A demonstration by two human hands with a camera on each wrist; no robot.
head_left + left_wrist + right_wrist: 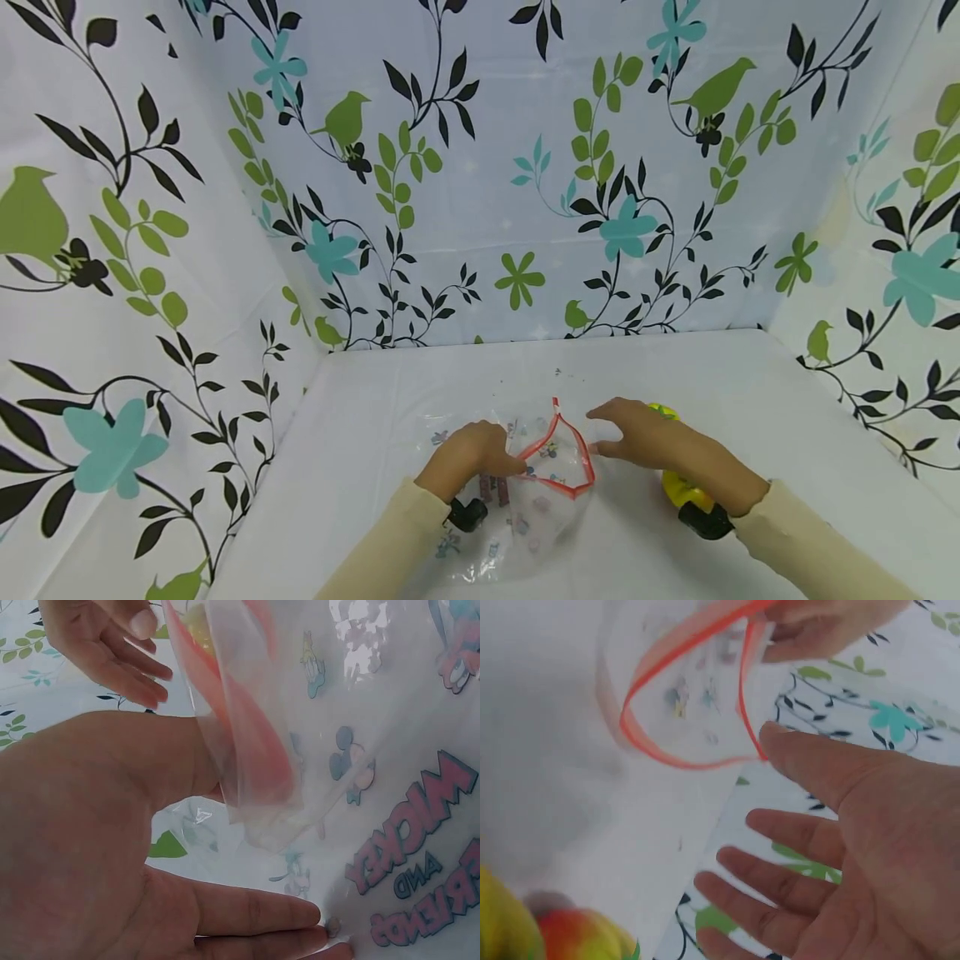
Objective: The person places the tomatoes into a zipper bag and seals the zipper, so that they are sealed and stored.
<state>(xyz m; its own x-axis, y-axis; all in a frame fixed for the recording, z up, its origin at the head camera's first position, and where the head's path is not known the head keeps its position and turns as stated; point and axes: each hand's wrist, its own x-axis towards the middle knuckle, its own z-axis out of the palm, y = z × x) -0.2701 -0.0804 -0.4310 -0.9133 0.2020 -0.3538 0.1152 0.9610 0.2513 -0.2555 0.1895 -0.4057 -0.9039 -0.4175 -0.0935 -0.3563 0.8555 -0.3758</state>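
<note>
A clear plastic zip bag (543, 521) printed with small cartoon figures and pink lettering stands with its red-edged mouth (588, 475) spread into a loop. At the loop's left side, my left hand (472, 454) pinches the rim, the thumb (184, 761) reaching inside; its lower fingers (255, 907) lie straight along the outside. Facing it from the right is my right hand (645, 433), fingers (780, 881) spread, with the thumb tip right at the red rim. Yellow and red fruit (585, 934) lies beside the right wrist, partly hidden by it in the head view.
More clear plastic (442, 417) spreads flat to the left under the left forearm. A white table (360, 400) lies below, bounded at the back and sides by hanging cloth (480, 208) with leaf and bird prints. Both wrists carry black cameras (467, 515).
</note>
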